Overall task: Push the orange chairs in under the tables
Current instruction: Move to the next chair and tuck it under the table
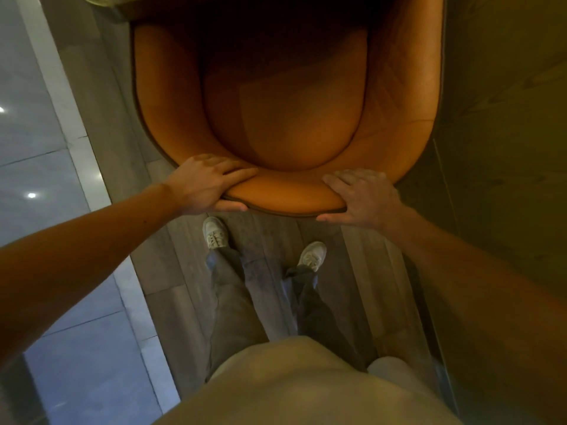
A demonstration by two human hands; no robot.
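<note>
Now both hands on orange chair (285,118) backrest rim: left hand (208,182) and right hand (365,199) gripping it (thumbs underneath), fingers (242,173) curled over top; bench edge (101,0) above seat.

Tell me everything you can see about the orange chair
The orange chair is a tub-style seat seen from above, covered in what looks like smooth orange leather with dark piping along the rim and stitched lines on its right inner wall. Its curved back wraps round a padded seat cushion. It stands upright on a wood-plank floor, its front in shadow beneath a table edge. The left hand and right hand both grip the top of the backrest.
</note>
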